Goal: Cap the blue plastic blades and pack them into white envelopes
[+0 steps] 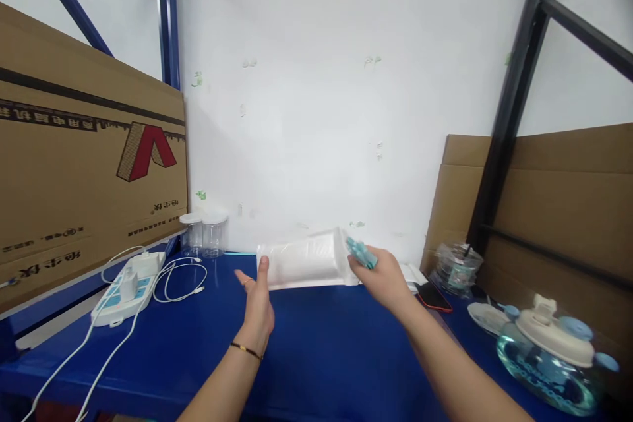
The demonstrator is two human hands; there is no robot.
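Observation:
A clear-and-white plastic packet [304, 260], long and slightly shiny, spans the space between my hands near the back of the blue table. My left hand [258, 300] is at its left end, thumb up against the packet's edge and the other fingers stretched out to the left. My right hand [384, 277] is closed around a small ribbed teal object [362, 252] whose kind I cannot make out. That object is beside the packet's crumpled right end. Whether the right fingers also touch the packet is hidden.
The blue table [316, 349] holds a white power strip [131, 287] with cables at left and two clear jars [213, 236] behind. At right are a phone [434, 297], a plastic-wrapped cup [457, 268] and a teal-tinted glass kettle [548, 356]. Large cardboard [89, 165] flanks the left.

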